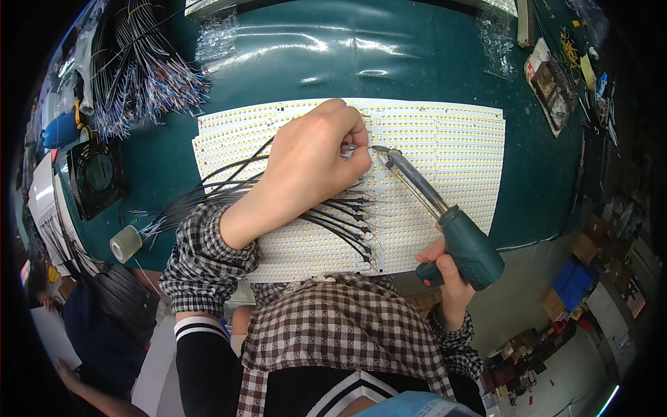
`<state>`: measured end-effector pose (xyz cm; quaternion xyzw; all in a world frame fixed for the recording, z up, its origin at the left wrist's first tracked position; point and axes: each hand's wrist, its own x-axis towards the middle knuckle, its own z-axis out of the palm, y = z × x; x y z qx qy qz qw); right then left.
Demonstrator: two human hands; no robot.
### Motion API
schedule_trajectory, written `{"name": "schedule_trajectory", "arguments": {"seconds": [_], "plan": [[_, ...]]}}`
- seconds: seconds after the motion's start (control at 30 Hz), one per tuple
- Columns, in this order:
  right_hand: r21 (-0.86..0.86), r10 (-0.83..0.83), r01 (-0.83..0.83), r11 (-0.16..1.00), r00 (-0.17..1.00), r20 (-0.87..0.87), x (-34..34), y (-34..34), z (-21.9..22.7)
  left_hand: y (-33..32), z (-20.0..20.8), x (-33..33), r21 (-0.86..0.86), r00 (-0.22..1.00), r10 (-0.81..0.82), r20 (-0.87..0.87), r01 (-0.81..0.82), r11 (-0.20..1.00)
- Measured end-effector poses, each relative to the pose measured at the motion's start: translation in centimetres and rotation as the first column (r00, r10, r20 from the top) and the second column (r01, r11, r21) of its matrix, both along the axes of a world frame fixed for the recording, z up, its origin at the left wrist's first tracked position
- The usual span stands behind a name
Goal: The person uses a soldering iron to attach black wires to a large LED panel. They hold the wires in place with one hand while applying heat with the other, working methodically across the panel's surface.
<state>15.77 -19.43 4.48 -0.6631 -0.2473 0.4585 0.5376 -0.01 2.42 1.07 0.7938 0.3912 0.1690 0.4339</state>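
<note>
White LED panels (451,181) with rows of small yellowish chips lie stacked on the green table. My left hand (309,153) is closed above their middle, thumb and forefinger pinching a thin wire (354,147). In my right hand (455,283) is a dark green soldering gun (469,243), gripped by its handle. Its metal tip meets the work just right of my left fingertips; whether it touches the wire I cannot tell. Several black cables (340,233) run beneath my left wrist, their ends in a column along the panel's middle. The left fingers partly hide the joint.
A thick bundle of black cables (142,62) with stripped ends lies back left, above a black fan (96,170). A small spool (126,244) stands at the left edge. A stained block (552,87) lies back right. Another person's arm (97,393) shows lower left.
</note>
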Motion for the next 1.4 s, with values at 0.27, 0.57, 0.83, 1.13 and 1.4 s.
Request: {"name": "schedule_trajectory", "arguments": {"seconds": [0.27,0.57,0.83,1.13,1.4], "plan": [[0.011,0.009,-0.009,1.0,1.0,0.002,0.0,0.1,0.2,0.0,0.1,0.0,0.005,1.0,-0.001,-0.012,0.001,1.0],[-0.006,0.023,-0.022,1.0,0.997,0.071,0.1,-0.3,-0.2,-0.1,-0.2,0.0,0.039,1.0,0.017,-0.016,-0.016,0.999],[-0.001,0.024,-0.024,1.0,0.996,0.087,0.2,-0.5,-0.4,0.0,-0.1,-0.1,0.042,1.0,0.003,-0.019,-0.002,0.999],[0.13,-0.052,0.03,0.991,0.984,0.173,-0.3,-0.7,0.4,-1.1,2.0,-5.3,0.322,0.984,0.001,0.18,-0.06,0.945],[0.247,-0.038,0.016,0.969,0.996,0.084,0.2,-0.8,0.2,-2.2,1.7,-5.8,0.399,0.989,-0.129,0.069,0.091,0.912]]}}
